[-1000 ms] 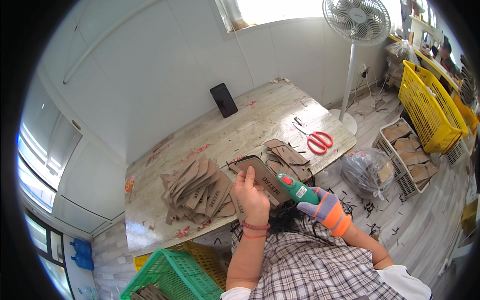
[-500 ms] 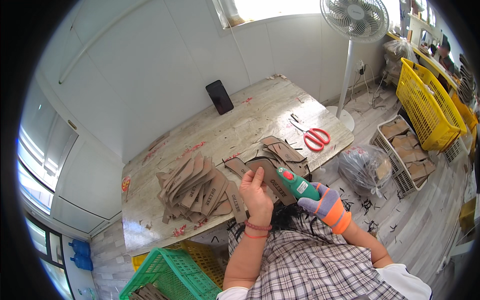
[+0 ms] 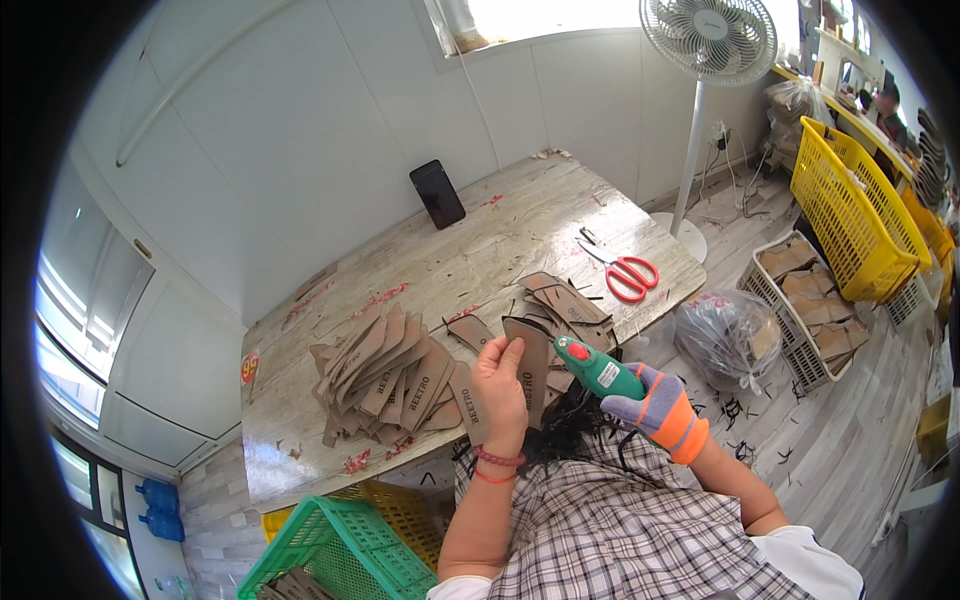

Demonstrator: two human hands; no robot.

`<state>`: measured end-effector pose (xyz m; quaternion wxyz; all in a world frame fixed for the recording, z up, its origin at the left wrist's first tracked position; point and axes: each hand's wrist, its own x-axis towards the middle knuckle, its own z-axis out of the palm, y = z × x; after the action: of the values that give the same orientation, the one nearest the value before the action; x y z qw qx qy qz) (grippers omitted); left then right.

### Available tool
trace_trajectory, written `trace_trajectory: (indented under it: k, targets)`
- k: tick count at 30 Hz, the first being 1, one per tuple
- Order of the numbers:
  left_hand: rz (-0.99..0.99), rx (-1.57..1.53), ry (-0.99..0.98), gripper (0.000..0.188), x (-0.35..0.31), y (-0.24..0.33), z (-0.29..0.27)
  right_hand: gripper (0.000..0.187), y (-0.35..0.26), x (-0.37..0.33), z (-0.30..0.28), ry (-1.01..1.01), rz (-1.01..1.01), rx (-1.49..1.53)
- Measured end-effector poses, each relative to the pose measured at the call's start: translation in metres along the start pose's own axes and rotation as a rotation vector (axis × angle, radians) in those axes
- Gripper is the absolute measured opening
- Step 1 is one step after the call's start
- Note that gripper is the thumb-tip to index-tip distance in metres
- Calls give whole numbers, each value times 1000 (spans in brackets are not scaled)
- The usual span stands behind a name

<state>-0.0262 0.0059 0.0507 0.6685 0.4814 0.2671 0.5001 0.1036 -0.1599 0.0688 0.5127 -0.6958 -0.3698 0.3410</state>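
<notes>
Between the thumb and fingers of my bare left hand [image 3: 503,395] is a flat brown piece with dark edging and printed lettering [image 3: 535,368], held upright at the table's near edge. My right hand [image 3: 660,415], in a grey and orange glove, is wrapped round a green handheld power tool with a red button [image 3: 605,375]. The tool's front end points toward the piece, a small gap apart; its exact kind does not show. Left of my left hand lies a heap of similar brown pieces [image 3: 385,370]. A smaller stack of them [image 3: 565,303] lies beyond my hands.
Red-handled scissors [image 3: 630,278] lie on the worn table [image 3: 330,295], and a dark phone [image 3: 438,195] leans at its back. Below stands a green crate [image 3: 375,540]. Black scraps [image 3: 575,415] cover my lap. To the right are a plastic bag [image 3: 728,340], crates [image 3: 850,215] and a fan [image 3: 710,40].
My left hand has drawn slightly left and turned the brown piece more upright, away from the tool. The right hand with the green tool has shifted slightly right.
</notes>
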Motion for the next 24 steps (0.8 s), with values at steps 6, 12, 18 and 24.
trace_trajectory:
  k: [6, 12, 18, 24]
  targets:
    - [137, 278, -87, 15, 9, 5, -12, 50, -9, -2, -3, -65, 32, -27]
    - [133, 377, -171, 10, 9, 5, -17, 52, -2, 0, 0, -64, 1, 40]
    - [102, 448, -246, 10, 6, 4, -18, 53, -4, 2, 0, -51, -14, 57]
    - [137, 578, -379, 11, 14, 8, -20, 50, -4, 6, -3, -18, 21, 11]
